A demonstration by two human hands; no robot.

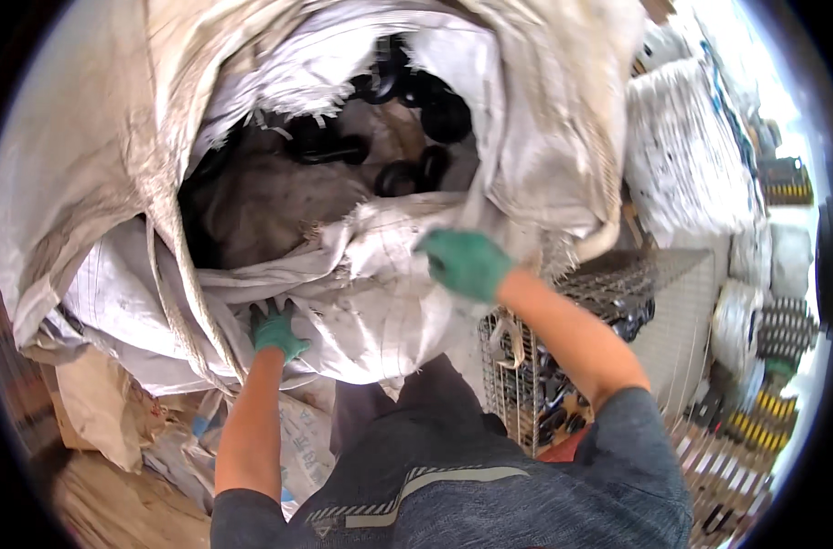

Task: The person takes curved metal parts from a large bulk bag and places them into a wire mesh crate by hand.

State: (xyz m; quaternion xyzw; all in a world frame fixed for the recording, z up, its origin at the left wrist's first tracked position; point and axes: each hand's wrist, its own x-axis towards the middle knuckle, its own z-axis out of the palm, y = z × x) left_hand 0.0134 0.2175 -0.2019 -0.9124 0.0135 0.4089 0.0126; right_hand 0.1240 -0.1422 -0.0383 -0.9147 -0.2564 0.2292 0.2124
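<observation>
Shirt [544, 499] cut off; right hand [467, 265] blurred; sack [380, 316] half-hides black parts [446, 119]

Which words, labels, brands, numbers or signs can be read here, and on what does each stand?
White sack, lower left: slanted grey print, partly unclear; not copied out here.
Dark grey T-shirt: small pale mark beside the light stripe, too small to read.
White bulk bag: no legible lettering.
Stacked goods, far right: too small and blurred to read.
</observation>
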